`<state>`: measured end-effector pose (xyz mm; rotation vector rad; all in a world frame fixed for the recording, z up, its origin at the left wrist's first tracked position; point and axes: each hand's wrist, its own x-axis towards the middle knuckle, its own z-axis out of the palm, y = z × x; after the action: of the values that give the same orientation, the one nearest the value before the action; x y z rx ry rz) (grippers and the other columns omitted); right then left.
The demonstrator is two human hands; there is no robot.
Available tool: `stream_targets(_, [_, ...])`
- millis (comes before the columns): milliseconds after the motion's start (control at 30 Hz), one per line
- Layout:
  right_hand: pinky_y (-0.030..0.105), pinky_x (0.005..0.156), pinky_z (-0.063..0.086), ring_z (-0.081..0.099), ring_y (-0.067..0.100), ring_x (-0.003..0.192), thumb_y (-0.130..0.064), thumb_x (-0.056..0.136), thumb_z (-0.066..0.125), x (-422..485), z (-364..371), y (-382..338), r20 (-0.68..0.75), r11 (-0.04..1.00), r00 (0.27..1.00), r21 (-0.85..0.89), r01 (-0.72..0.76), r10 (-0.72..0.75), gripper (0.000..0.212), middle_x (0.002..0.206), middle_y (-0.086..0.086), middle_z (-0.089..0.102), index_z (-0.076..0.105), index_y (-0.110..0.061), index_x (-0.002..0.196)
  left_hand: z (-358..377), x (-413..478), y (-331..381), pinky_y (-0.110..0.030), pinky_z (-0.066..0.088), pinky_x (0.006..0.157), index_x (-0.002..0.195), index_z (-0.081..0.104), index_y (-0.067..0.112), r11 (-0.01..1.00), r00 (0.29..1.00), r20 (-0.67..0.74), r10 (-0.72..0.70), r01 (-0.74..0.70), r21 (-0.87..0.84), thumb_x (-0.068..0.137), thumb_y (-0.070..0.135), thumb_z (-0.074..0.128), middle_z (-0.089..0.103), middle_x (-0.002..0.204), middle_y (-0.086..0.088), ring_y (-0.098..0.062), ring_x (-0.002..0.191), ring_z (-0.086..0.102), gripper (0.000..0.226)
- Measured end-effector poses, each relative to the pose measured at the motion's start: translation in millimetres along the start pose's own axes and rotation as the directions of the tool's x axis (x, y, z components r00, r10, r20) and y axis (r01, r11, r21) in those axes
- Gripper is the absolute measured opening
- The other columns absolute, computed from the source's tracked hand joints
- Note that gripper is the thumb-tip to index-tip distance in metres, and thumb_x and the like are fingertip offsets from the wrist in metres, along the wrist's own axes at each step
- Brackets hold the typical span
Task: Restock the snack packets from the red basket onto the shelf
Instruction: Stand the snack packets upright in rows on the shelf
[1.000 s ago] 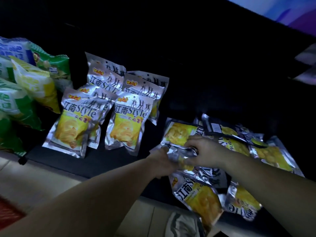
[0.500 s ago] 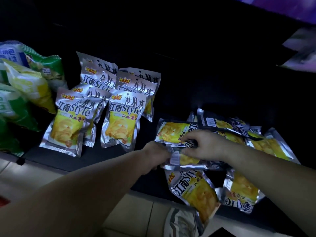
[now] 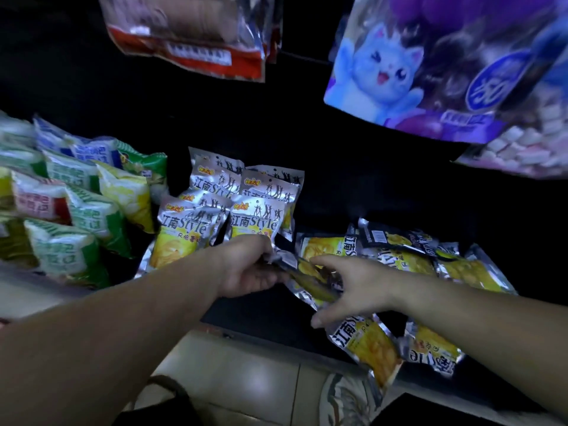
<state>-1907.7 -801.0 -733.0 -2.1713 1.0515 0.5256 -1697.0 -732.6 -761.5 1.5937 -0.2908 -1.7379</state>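
My left grip (image 3: 249,269) pinches the snack packet (image 3: 309,273) by its foil edge, above the front edge of the shelf (image 3: 261,312). My right grip (image 3: 353,287) is open beside it. The packet is probably light and slippery with fragile chips, so I would hold only the seam.

The scene is taken from a single wide-angle camera worn on the head, set above and behind the left hand (image 3: 246,269) and the right hand (image 3: 353,287). It is aimed forward and down, so both forearms are seen running in from the lower corners, and the snack packet (image 3: 307,276) gripped by the left hand is centred. The dark shelf (image 3: 261,312) is viewed from close by, within the arms' reach, and the floor tiles (image 3: 233,379) are shown below the hands. Above the hands, a red bag (image 3: 190,35) and a purple bag (image 3: 415,72) are caught large and blurred at the upper edge.
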Motion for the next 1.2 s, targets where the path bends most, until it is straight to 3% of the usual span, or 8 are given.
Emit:
stream_targets(133, [0.036, 0.081, 0.054, 0.063, 0.02, 0.094, -0.038, 0.092, 0.066, 4.8, 5.8, -25.8, -0.243, 0.987, 0.962, -0.133, 0.092, -0.122, 0.026, 0.104, -0.008, 0.065, 0.057, -0.034, 0.116, -16.2, -26.8, -6.9, -0.026, 0.055, 0.049, 0.109, 0.067, -0.004, 0.993, 0.988, -0.105, 0.109, -0.103, 0.062, 0.1, 0.009, 0.053, 0.075, 0.088, -0.021, -0.036, 0.079, 0.076, 0.021])
stream_targets(233, [0.037, 0.076, 0.053, 0.06, 0.016, 0.083, -0.032, 0.096, 0.064, 2.5, -3.0, -40.5, -0.236, 0.984, 0.968, -0.169, 0.05, -0.09, 0.013, 0.098, -0.009, 0.063, 0.056, -0.033, 0.107, -32.9, -26.2, -18.6, -0.036, 0.061, 0.063, 0.113, 0.068, 0.012, 0.865, 0.823, -0.329, 0.463, -0.338, 0.372, 0.099, 0.022, 0.059, 0.069, 0.081, -0.006, -0.028, 0.07, 0.068, 0.019])
stream_targets(367, [0.033, 0.071, 0.053, 0.062, 0.012, 0.08, -0.028, 0.093, 0.069, -2.2, -8.3, -54.9, -0.233, 0.991, 0.965, -0.08, 0.104, -0.12, 0.016, 0.091, -0.009, 0.065, 0.062, -0.037, 0.103, -39.3, -53.6, -21.8, -0.032, 0.054, 0.085, 0.11, 0.066, 0.035, 0.357, 0.534, 0.086, 0.841, -0.668, 0.653, 0.101, 0.05, 0.048, 0.069, 0.105, 0.006, -0.01, 0.095, 0.066, 0.025])
stream_targets(500, [0.037, 0.08, 0.057, 0.066, 0.013, 0.087, -0.032, 0.085, 0.079, -0.7, -7.2, -61.9, -0.205, 0.99, 0.972, -0.098, 0.099, -0.117, 0.023, 0.095, -0.011, 0.068, 0.067, -0.032, 0.105, -31.8, -61.5, -16.9, -0.033, 0.051, 0.081, 0.139, 0.052, 0.029, -0.379, 0.42, 0.582, 0.696, -0.474, 0.795, 0.09, 0.039, 0.065, 0.066, 0.124, 0.005, -0.021, 0.104, 0.066, 0.052])
stream_targets(733, [0.033, 0.058, 0.039, 0.055, 0.011, 0.069, -0.057, 0.07, 0.085, -4.4, -27.4, -74.7, -0.362, 0.963, 0.929, -0.267, -0.027, -0.075, 0.053, 0.083, -0.009, 0.06, 0.041, -0.032, 0.087, -40.2, -48.4, -7.8, -0.037, 0.055, 0.075, 0.122, 0.048, 0.036, 0.073, 0.605, 0.347, 0.716, -0.559, 0.826, 0.093, 0.016, 0.066, 0.07, 0.093, 0.013, -0.014, 0.082, 0.066, 0.039])
stream_targets(833, [0.033, 0.079, 0.046, 0.059, 0.016, 0.104, -0.07, 0.068, 0.08, -1.3, -32.6, -58.9, -0.5, 0.945, 0.861, -0.316, -0.08, -0.094, 0.062, 0.112, -0.011, 0.061, 0.05, -0.037, 0.113, -49.7, -39.0, -11.4, -0.036, 0.056, 0.074, 0.129, 0.056, 0.04, 0.162, 0.647, 0.27, 0.713, -0.527, 0.834, 0.096, 0.017, 0.063, 0.064, 0.088, 0.017, -0.015, 0.08, 0.065, 0.041])
stream_targets(1000, [0.04, 0.116, 0.034, 0.032, 0.027, 0.15, -0.055, 0.07, 0.088, -0.5, -26.0, -34.1, -0.39, 0.917, 0.875, 0.375, -0.133, 0.287, 0.122, 0.167, 0.002, 0.019, 0.013, -0.032, 0.163, -63.9, -31.3, -19.6, -0.037, 0.056, 0.071, 0.104, 0.064, 0.034, 0.564, 0.736, 0.1, 0.67, -0.591, 0.576, 0.098, 0.005, 0.063, 0.066, 0.083, 0.011, -0.016, 0.077, 0.069, 0.03])
stream_targets(1200, [0.05, 0.094, 0.059, 0.074, 0.021, 0.105, -0.021, 0.087, 0.08, 9.8, -13.3, -42.1, -0.226, 0.54, 0.959, 0.836, 0.1, 0.173, 0.095, 0.114, 0.0, 0.075, 0.023, -0.048, 0.158, -67.2, -32.2, -30.6, -0.048, 0.059, 0.07, 0.117, 0.056, 0.01, 0.798, 0.857, 0.097, 0.507, -0.509, 0.322, 0.095, 0.002, 0.065, 0.065, 0.105, -0.03, -0.027, 0.082, 0.062, 0.025])
